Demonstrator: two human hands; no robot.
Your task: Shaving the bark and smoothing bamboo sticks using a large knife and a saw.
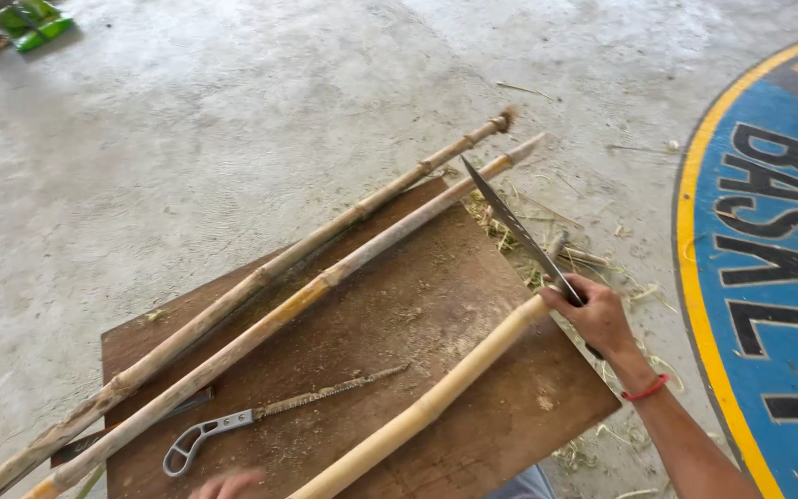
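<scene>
My right hand (pixel 598 319) grips the handle of a long knife (pixel 510 222), whose blade points up and away to the left. The hand sits at the far end of a pale, peeled bamboo pole (pixel 417 411) lying across a brown wooden board (pixel 501 407). My left hand (pixel 226 484) shows only its fingertips at the bottom edge, near the pole's lower part; what it holds is hidden. A red band circles my right wrist.
Two longer, rougher bamboo poles (pixel 260 277) (pixel 279 319) lie diagonally over the board's left side. A small hand saw with a grey handle (pixel 205 434) rests on the board. Bamboo shavings (pixel 593 263) litter the concrete floor. A blue and yellow painted circle (pixel 768 277) is at right.
</scene>
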